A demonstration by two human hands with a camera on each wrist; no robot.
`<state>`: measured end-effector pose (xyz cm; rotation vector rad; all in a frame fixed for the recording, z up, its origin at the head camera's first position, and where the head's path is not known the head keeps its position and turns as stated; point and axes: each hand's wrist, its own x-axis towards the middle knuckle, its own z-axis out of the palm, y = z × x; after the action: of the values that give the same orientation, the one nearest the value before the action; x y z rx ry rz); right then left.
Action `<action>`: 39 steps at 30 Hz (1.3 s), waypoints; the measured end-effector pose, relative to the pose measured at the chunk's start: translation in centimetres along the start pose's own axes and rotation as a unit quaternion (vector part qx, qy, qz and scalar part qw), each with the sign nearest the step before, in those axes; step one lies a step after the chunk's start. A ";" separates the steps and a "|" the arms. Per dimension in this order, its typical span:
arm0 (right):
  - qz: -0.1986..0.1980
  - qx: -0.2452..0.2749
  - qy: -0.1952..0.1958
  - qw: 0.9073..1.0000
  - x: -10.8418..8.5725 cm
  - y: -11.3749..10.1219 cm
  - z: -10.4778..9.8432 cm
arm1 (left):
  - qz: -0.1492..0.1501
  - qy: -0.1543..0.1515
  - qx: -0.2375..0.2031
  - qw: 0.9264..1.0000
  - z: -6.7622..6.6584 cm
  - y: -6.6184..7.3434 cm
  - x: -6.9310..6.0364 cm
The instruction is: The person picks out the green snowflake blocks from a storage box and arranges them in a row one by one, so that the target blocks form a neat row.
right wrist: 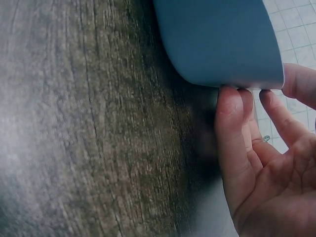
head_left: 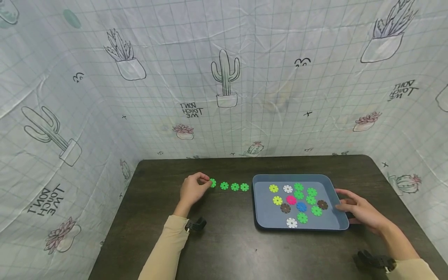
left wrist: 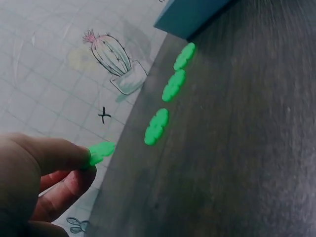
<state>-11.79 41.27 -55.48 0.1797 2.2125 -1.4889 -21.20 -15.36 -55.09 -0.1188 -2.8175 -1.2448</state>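
My left hand (head_left: pixel 194 189) pinches a green notched plastic disc (left wrist: pixel 101 152) between thumb and fingers, at the left end of a short row. To its right lie three more green discs (head_left: pixel 235 187) flat on the dark table, spaced apart. A shallow blue-grey tray (head_left: pixel 260 221) stands right of the row, holding loose discs in green, yellow, white, brown, pink and blue. On the tray's right end, my right hand (head_left: pixel 365 212) holds the rim. Several of its fingertips (right wrist: pixel 230 106) touch the outside of the wall in the right wrist view.
The dark wooden table (head_left: pixel 224 249) reaches back to a white curtain (head_left: pixel 266 85) printed with cacti, which also hangs at both sides. A black band (head_left: pixel 196 224) sits on the left wrist, and another band (head_left: pixel 374 259) on the right.
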 end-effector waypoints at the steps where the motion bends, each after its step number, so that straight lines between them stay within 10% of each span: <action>1: 0.002 0.001 0.002 1.000 0.0 0.0 0.0 | -0.005 0.000 0.005 1.000 0.1 -0.2 0.1; 39: -0.002 -0.006 0.010 1.000 0.2 0.3 0.1 | -0.024 0.025 0.033 0.999 2.3 -0.7 0.3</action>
<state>-11.79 41.29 -55.83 0.1875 2.2377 -1.4806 -21.63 -14.09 -57.08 -0.0182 -2.8313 -1.1448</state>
